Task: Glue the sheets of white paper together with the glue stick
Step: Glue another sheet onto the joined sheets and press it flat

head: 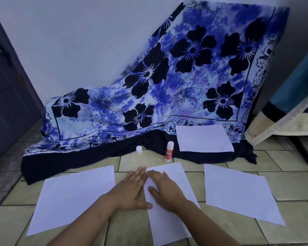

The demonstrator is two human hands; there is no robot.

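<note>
Pale tiled floor (pixel 132 228), dark grout. Flat in near row, apart: left white paper sheet (pixel 75 196), middle white paper sheet (pixel 164 226), right white paper sheet (pixel 238 192). Behind: red-and-white glue stick (pixel 169 151) upright, small white cap (pixel 139 149) near it, navy hem of blue floral cloth (pixel 96 166).

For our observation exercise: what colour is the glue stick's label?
Orange-red, on the white glue stick, best in the head view.

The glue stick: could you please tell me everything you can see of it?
The glue stick is a small plastic-looking cylinder with a red-orange label, white lettering too small to read, and a rounded white top. It stands upright on the tiled floor, at the dark hem of the floral cloth, just left of a white sheet lying on that hem. A small white cap stands apart to its left. Only the floor visibly touches it.
</note>
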